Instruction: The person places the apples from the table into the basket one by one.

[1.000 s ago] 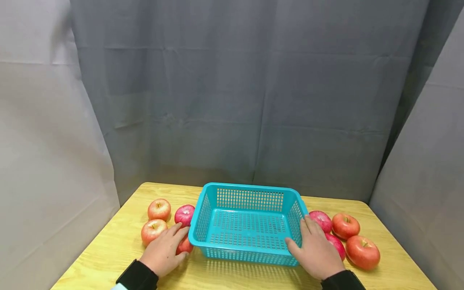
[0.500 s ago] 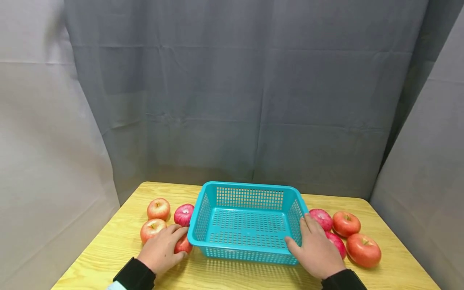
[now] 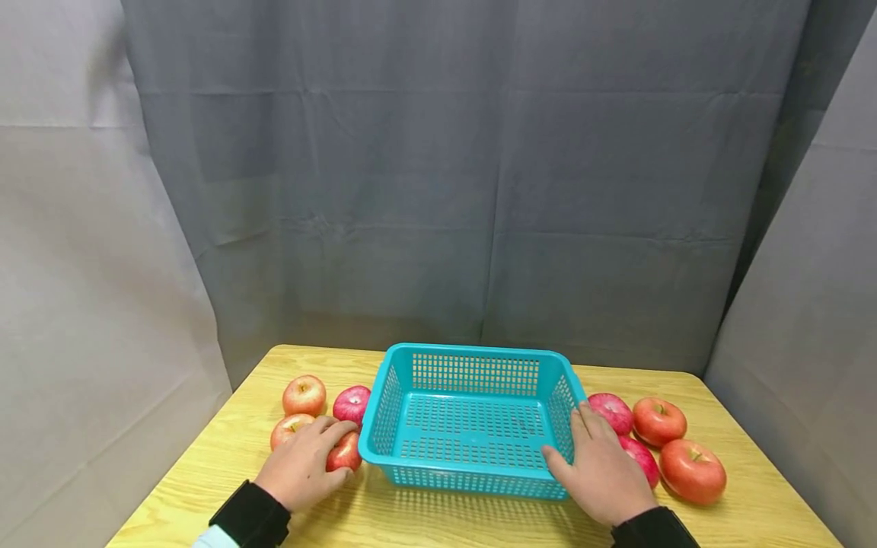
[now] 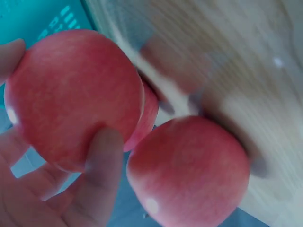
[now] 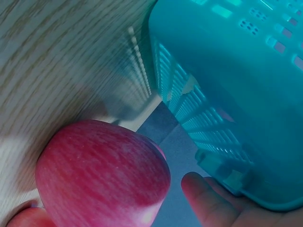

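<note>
Since ½ s ago, L hand (image 3: pixel 304 467) + its apple (image 3: pixel 345 452) shifted slightly away from basket (image 3: pixel 473 468). Surface (image 3: pixel 445 525) carries all. Basket's approx. central; apple just off its 8–9 o'clock side. R hand (image 3: pixel 606 473) unclenched, fingers straight over 3 o'clock rim. L hand grasps apple betw. thumb & fingers. Poss. risks: glossy skin slips if grip's weak; drift twd 10 o'clock rolls neighbouring apple (image 3: pixel 289 428).

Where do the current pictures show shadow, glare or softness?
Head view: fairly sharp, the basket throwing a patterned shadow on the table; left wrist view: soft, bluish, a pale glint on the held apple, dark shadows on the table; right wrist view: dim, glare low on the large apple.
</note>
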### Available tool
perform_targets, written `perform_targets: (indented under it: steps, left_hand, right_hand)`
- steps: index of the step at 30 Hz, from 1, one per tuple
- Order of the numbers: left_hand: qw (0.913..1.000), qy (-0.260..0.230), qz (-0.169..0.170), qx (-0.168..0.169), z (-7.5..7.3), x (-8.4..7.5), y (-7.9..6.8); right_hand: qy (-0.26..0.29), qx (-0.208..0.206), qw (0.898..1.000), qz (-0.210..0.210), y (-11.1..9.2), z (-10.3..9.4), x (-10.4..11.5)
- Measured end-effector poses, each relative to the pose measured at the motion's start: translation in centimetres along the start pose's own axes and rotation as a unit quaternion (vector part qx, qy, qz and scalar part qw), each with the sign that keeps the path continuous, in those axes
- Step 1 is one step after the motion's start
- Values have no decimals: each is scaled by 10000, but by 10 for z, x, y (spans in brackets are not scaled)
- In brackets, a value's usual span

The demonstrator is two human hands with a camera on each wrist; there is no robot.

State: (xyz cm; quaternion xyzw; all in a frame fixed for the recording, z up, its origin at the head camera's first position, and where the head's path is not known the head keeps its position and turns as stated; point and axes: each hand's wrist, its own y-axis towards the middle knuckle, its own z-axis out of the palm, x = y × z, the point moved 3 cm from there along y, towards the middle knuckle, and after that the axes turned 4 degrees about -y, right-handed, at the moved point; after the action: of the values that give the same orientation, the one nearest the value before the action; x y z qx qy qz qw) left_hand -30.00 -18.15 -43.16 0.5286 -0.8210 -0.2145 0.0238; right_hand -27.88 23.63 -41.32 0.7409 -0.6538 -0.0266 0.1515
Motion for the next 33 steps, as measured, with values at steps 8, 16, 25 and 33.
perform_targets:
  steps: [8,16,25,33]
  left_hand:
    - [9990,117,275,-329,-13,0,4]
    - [9995,154,-124,-248,-32,2,9]
    - [9994,186,-155,-259,-49,1,17]
    - [9993,297,-12,-222,-59,-9,31]
  right_hand:
    - [3,-17,10000,-17,0,0,-1]
    - [9,17,10000,-26,0,-1,0]
    - [29,37,10000,8,-1,-1,2]
    - [23,19,10000,8,0,0,1]
